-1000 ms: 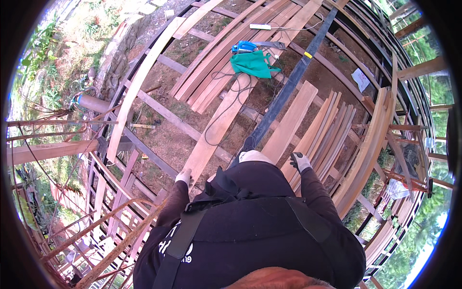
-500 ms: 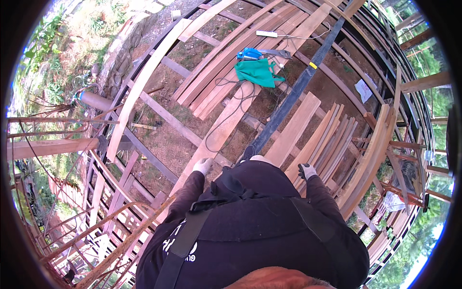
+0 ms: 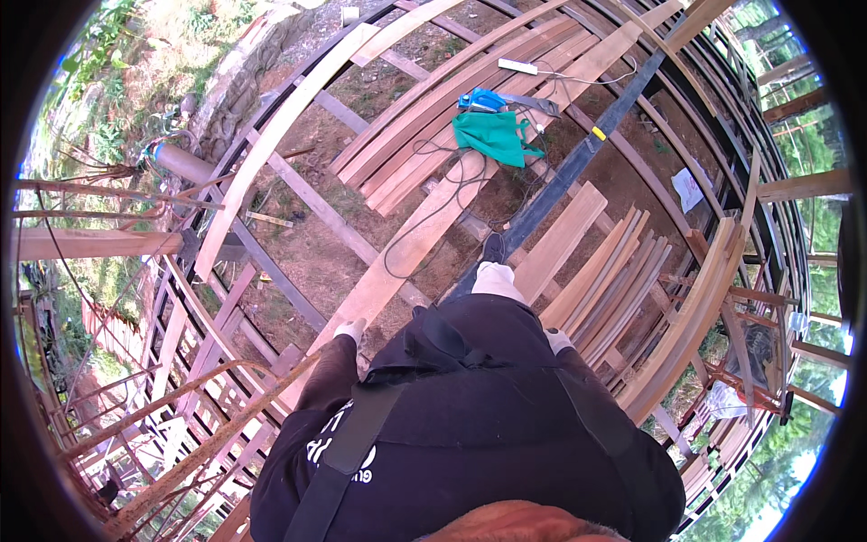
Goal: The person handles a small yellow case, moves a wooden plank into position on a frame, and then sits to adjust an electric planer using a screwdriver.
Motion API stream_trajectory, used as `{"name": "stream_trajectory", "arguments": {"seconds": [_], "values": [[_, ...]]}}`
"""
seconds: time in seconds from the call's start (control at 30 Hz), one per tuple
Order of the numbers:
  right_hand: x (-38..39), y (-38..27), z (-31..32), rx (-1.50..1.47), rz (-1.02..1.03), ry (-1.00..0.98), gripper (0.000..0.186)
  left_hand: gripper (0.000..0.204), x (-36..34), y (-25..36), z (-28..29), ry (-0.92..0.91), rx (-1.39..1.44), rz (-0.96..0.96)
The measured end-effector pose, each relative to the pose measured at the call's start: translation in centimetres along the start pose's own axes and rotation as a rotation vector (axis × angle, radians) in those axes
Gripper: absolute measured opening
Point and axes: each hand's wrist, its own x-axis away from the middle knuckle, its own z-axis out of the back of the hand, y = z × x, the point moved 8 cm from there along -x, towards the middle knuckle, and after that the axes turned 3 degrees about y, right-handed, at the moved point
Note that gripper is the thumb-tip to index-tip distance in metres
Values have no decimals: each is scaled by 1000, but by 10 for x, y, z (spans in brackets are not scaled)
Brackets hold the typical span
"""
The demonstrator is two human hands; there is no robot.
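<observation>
Left gloved hand (image 3: 350,331): rests on the long pale wooden plank's (image 3: 411,248) near end, grip unclear. Right gloved hand (image 3: 558,341): mostly hidden, state indeterminable. Handling advice: keep the plank flat across the dark steel joists (image 3: 298,194), feet over the beam.

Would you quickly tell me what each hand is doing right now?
Left hand: gloved, resting on the long plank; whether it grips cannot be told.
Right hand: gloved, mostly hidden by the dark sleeve; open or closed cannot be told.
</observation>
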Motion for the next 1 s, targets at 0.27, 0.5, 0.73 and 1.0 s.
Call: {"name": "stream_trajectory", "arguments": {"seconds": [0.27, 0.5, 0.73, 1.0], "values": [[-115, -39, 145, -748, -202, 62, 26, 46, 46, 183, -109, -199, 58, -220], [-193, -43, 245, -777, -116, 109, 28, 44, 66, 275, -150, -106, 179, -180], [-199, 18, 251, -749, -224, 60, 29, 44, 58, 292, -176, -84, -7, 56], [-187, 3, 292, -705, -389, -265, 48, 58, 145, 558, -300, -132, -198, -643]]}}
